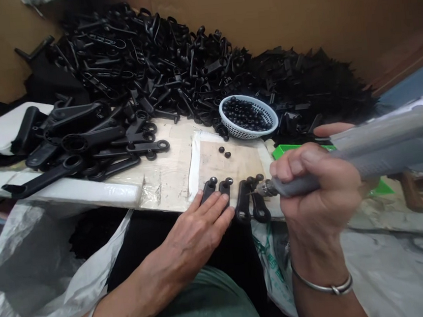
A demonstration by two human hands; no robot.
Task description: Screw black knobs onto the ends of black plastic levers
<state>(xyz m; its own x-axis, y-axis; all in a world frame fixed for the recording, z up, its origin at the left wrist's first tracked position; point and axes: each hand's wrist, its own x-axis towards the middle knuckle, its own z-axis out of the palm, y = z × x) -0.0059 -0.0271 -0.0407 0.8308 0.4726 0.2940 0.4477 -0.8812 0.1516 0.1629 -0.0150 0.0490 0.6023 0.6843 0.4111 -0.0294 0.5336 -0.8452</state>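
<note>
My left hand (198,223) lies flat at the front edge of the work board, its fingers stretched over two black plastic arm-shaped parts (224,189) whose round knobs point away from me. Wrapped around a tapered grey tool (366,150) is my right hand (317,179). The tool's thin, needle-like tip points left, close above two more of these parts (242,200), which lie side by side with ring ends toward me. I cannot tell whether the tip touches them. Two small black balls (225,152) sit on the board (211,161) farther back.
A pale blue basket (244,135) of black balls stands behind the board. Black plastic parts (143,61) are heaped along the back, with longer ones (95,139) at left by a white foam strip (118,194). A green tray (283,150) is partly behind my right hand.
</note>
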